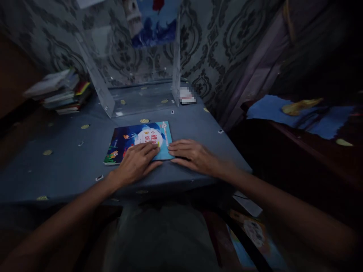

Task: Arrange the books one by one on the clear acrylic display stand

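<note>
A blue picture book (120,139) lies closed on the table near its front edge, its cover showing a white circle, red lettering and small fish. My left hand (138,158) rests flat on the lower middle of the cover, fingers stretched to the right, hiding part of the picture. Along the book's right edge lies my right hand (190,154), fingers extended and their tips touching that edge. Neither hand wraps around anything.
Behind the book stands a clear acrylic stand (177,71) with a colourful picture (153,26) at its top. A stack of books (62,92) sits at the back left. The grey patterned tablecloth (68,151) covers the table. To the right is a blue cloth (269,107).
</note>
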A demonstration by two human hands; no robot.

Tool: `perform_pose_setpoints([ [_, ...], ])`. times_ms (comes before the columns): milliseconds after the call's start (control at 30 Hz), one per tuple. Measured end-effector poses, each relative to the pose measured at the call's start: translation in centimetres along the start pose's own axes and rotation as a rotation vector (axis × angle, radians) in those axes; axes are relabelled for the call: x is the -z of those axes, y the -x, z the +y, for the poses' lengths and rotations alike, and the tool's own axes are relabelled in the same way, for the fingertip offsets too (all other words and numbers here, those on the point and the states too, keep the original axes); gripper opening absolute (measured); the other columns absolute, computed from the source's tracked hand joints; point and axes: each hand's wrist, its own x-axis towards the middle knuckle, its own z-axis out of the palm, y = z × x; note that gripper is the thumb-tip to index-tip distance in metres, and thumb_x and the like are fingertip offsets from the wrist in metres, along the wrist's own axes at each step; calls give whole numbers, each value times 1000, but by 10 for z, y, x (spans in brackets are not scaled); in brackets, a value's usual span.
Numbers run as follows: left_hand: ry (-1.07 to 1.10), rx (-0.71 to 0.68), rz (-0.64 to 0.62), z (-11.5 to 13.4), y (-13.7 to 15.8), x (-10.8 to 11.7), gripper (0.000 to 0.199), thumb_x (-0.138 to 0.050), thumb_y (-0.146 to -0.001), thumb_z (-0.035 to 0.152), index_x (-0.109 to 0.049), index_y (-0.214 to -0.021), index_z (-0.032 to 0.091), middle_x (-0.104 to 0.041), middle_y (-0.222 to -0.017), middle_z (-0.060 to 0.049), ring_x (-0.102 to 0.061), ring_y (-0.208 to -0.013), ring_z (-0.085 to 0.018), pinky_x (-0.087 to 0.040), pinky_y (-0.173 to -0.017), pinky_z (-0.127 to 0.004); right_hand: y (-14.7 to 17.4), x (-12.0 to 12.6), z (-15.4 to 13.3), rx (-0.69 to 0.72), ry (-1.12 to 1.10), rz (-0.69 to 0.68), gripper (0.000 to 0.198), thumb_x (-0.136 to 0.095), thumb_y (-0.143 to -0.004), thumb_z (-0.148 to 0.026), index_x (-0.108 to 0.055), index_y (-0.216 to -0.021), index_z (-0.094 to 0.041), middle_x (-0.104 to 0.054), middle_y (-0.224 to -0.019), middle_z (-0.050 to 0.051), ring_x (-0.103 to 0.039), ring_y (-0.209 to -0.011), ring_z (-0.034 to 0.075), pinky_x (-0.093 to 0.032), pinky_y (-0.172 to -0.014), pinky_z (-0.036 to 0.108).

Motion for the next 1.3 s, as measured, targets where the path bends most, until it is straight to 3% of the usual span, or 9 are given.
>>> perform_pose_setpoints([
  [233, -11, 434, -199, -92, -5, 17, 45, -42, -103, 41, -61, -135, 15, -65, -135, -16, -64, -122, -31, -51, -103, -47, 4, -14, -30, -143, 410, -49, 25, -61, -99, -28, -72, -116, -14, -77, -118, 15, -71, -112, 27, -57, -97, 45],
  [400, 31, 496, -198, -128, 2, 21, 45, -47, -98, 51, -67, -122, 19, -70, -116, -13, -66, -108, -30, -52, -87, -37, -1, -22, -43, -160, 507, -94, 34, -60, -100, -34, -70, -118, -7, -72, -124, 23, -68, -118, 31, -54, -100, 49],
  [600, 496, 656, -313, -135, 12, 33, 54, -64, -74, 73, -63, -72, 19, -59, -65, 0, -52, -61, -16, -37, -57, -27, -9, -20, -41, -275, 452, -93, 27, -59, -100, -33, -72, -110, -11, -75, -120, 19, -68, -114, 31, -52, -100, 48],
  [733, 713, 702, -282, -129, 17, 42, 59, -69, -67, 77, -56, -68, 19, -54, -63, 3, -48, -60, -13, -36, -54, -24, -20, -11, -18, -479, 204, -62, 12, -64, -97, -26, -71, -101, -18, -74, -113, 11, -70, -104, 25, -54, -92, 39],
  [900, 848, 764, -190, -125, 13, 51, 62, -76, -58, 76, -54, -70, 19, -54, -61, 5, -48, -57, -11, -39, -53, -23, -37, -3, 13, -749, -155, -9, 65, -84, -75, -27, -57, -133, -17, -72, -107, 7, -68, -78, 17, -54, -72, 31],
  [967, 851, 767, -126, -128, 8, 56, 60, -77, -59, 73, -53, -70, 19, -52, -60, 5, -47, -54, -10, -37, -51, -22, -41, -2, 21, -777, -366, -21, 69, -84, -71, -30, -57, -133, -15, -73, -99, 5, -65, -69, 14, -51, -61, 27],
  [1133, 751, 638, 29, -136, -15, 81, 48, -73, -70, 63, -53, -71, 19, -50, -58, 5, -43, -51, -9, -33, -47, -20, -50, 6, 33, -801, -837, -101, 40, -79, -72, -49, -68, -90, -15, -69, -70, -2, -46, -39, 5, -33, -37, 19],
  [1200, 643, 541, 136, -134, -27, 98, 44, -69, -75, 60, -53, -72, 19, -51, -60, 4, -45, -54, -10, -34, -49, -21, -57, 15, 41, -745, -816, -2, 40, -80, -72, -51, -68, -86, -16, -68, -65, -2, -52, -39, 7, -36, -37, 19],
  [1300, 383, 373, 278, -121, -36, 122, 37, -64, -84, 56, -60, -79, 20, -62, -71, 0, -56, -66, -15, -43, -59, -24, -62, 28, 58, -576, -597, 260, 34, -77, -78, -50, -72, -89, -18, -74, -73, 2, -72, -64, 18, -57, -56, 27],
])
